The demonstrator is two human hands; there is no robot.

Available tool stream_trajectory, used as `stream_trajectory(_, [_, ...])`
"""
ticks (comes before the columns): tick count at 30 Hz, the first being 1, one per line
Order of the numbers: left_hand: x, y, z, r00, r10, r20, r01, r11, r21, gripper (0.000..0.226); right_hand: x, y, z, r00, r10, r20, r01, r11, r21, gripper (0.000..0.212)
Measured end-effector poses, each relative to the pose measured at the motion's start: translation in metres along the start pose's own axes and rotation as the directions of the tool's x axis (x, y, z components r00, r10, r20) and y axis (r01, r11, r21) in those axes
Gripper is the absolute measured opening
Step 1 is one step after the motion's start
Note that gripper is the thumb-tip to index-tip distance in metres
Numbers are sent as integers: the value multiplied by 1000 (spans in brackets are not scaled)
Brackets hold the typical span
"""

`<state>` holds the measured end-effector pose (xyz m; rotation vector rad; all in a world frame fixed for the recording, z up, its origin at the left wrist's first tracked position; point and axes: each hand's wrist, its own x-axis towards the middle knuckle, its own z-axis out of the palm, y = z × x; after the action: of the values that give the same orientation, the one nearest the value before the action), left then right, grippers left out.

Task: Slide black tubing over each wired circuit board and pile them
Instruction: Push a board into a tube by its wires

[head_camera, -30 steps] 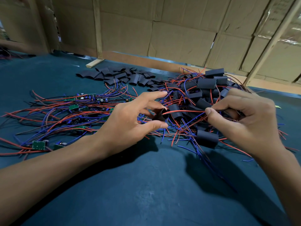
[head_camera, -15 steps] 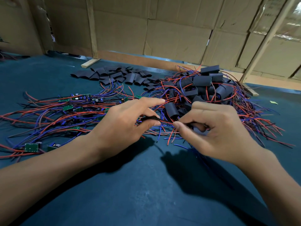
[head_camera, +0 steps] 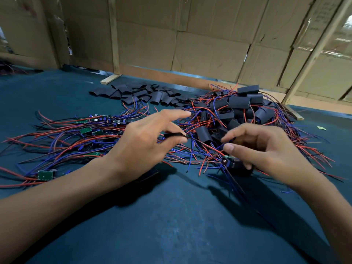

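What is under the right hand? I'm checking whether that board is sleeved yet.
Below the right hand a wired circuit board pokes out of black tubing. The fingers cover the rest of the tubing, so how far the board sits in cannot be seen.

Left hand (head_camera: pixel 144 141) pinching, right hand (head_camera: pixel 266 149) loosely curled

Bare forearms, sleeveless, no rings or gloves

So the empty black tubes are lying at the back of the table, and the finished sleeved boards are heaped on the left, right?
Not quite. The head view shows the sleeved boards heaped on the right; the left holds bare boards. The empty tubes do lie at the back of the table.
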<state>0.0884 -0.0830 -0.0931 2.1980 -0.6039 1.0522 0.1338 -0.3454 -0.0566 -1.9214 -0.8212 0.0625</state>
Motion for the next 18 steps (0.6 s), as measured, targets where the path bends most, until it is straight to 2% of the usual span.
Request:
stream_trajectory(3, [1,-1,-4,1000,-5,-26,4,1000,-7,47,-1,-1,-3,995,51,83,-53,998,23,23])
stream_trajectory(6, [2,-2,-5,1000,-24,-5,24,1000,-19,49,-1,-2,-4,997,37,64,-41,997,64,20])
stream_trajectory(12, [0,-7,-6,997,-41,58,43,998,-40,47,-1,-9,-8,995,11,104,-30,983,183,30])
stream_trajectory(18, [1,-7,-6,989,120,83,-119,993,-15,51,3,-14,12,1000,22,-13,-19,987,161,20])
